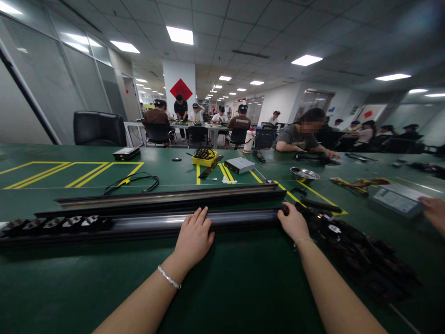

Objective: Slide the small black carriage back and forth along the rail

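Observation:
A long black bar with a smooth, shiny top (146, 223) lies across the green table (222, 287). Several dark blocks with pale parts (54, 222) sit in a row on its left end. My left hand (194, 232) rests on the middle of the bar, fingers extended over its top. At the bar's right end, my right hand (294, 222) has its fingers closed around a small black piece, whose shape is mostly hidden. Just behind lies a second long rail (167, 198). A dark mechanical assembly (361, 250) is to the right of my right hand.
Behind the rails are a yellow box with cables (205, 160), a silver box (239, 165), a metal bowl (304, 174) and a black cable loop (132, 182). A power supply (396, 200) lies at right, beside another person's hand (434, 213). A person (302, 137) leans on the table's far side.

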The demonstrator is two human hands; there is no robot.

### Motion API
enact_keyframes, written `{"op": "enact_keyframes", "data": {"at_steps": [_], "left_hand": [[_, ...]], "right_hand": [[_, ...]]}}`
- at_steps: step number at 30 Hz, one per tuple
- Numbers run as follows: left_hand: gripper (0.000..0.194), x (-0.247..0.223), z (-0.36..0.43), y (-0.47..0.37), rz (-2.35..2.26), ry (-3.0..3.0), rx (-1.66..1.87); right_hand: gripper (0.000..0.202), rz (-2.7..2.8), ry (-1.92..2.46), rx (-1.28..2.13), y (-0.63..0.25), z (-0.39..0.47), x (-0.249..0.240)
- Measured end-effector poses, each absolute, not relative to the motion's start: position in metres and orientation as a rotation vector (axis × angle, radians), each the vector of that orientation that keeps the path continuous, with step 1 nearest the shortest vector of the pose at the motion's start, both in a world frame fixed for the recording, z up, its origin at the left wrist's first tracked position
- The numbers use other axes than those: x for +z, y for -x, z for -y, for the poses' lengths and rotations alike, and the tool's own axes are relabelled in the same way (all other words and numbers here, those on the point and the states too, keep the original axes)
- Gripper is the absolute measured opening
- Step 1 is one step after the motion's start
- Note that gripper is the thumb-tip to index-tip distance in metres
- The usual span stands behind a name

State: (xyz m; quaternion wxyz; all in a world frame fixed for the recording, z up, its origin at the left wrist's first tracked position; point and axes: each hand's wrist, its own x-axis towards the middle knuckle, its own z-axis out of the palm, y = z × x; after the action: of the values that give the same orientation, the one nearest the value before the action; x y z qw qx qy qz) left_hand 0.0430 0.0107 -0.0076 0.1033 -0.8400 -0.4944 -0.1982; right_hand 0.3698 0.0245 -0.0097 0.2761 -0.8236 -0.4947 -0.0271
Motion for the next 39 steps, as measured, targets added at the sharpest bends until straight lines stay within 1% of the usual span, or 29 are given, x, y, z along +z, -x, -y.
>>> {"op": "enact_keyframes", "data": {"at_steps": [3,10,18,39], "left_hand": [[0.023,-0.007,-0.0106,-0.0429,1.453,2.48,-0.58],[0.023,-0.0076,-0.0112,-0.0428,1.461,2.49,-0.586],[0.022,-0.0065,-0.0106,-0.0429,1.457,2.492,-0.595],[0.023,-0.0086,-0.0111,-0.0422,1.463,2.492,-0.602]], "right_hand": [[0.045,1.345,2.191,-0.076,-0.371,-0.0249,-0.0107],[0.037,1.384,2.161,-0.11,-0.3728,-0.0267,-0.0124],[0.033,1.45,2.131,-0.161,-0.3759,-0.0286,-0.0133],[0.037,1.35,2.196,-0.117,-0.3739,-0.0263,-0.0119]]}}
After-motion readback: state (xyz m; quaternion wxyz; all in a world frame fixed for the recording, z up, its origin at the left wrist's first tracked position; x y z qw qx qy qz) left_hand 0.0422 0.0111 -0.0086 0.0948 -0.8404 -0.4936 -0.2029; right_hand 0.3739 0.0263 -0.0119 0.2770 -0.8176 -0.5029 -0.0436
